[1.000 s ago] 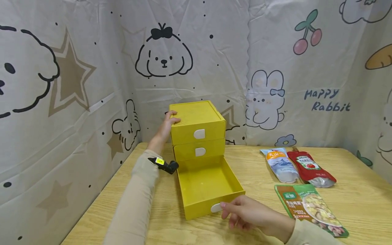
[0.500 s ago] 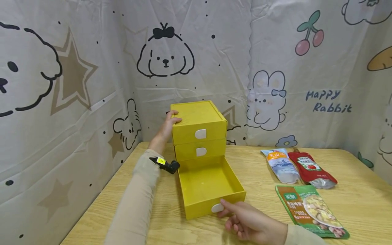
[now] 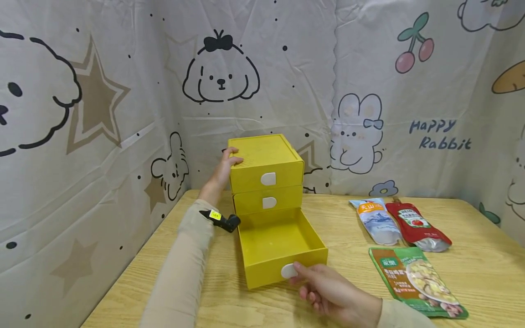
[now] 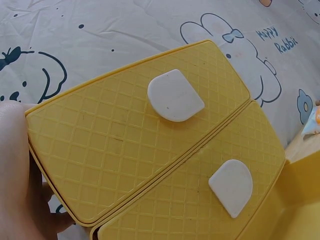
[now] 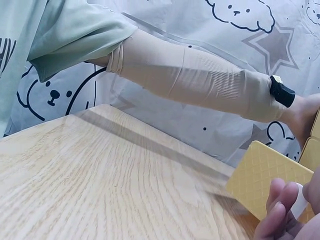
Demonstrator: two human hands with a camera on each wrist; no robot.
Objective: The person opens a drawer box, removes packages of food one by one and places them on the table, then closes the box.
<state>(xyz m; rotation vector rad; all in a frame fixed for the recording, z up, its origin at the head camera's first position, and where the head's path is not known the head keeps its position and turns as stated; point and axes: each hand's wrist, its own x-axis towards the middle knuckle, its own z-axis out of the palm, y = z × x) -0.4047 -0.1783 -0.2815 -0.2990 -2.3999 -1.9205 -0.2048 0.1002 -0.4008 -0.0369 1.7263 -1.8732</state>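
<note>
A yellow three-tier drawer cabinet (image 3: 262,150) stands on the table, its upper two drawers closed. Pulled far out, the bottom drawer (image 3: 283,237) shows a bare inside. My left hand (image 3: 223,169) grips the cabinet's upper left edge, fingertips over the top; the left wrist view shows other fingers along its side. Low at the front, my right hand (image 3: 328,288) pinches the bottom drawer's white handle (image 3: 289,271) with the thumb on its face. In the right wrist view, curled fingers (image 5: 280,205) partly cover that handle.
Right of the drawer lie a green-and-brown food packet (image 3: 418,282), a red Heinz ketchup pouch (image 3: 416,225) and a blue-and-white pouch (image 3: 376,221). A printed curtain (image 3: 287,82) hangs behind the wooden table (image 3: 164,278) and along its left side.
My right hand has moved left onto the white handle and taken hold of it. The bottom drawer's front has shifted slightly back. My left hand stays on the cabinet.
</note>
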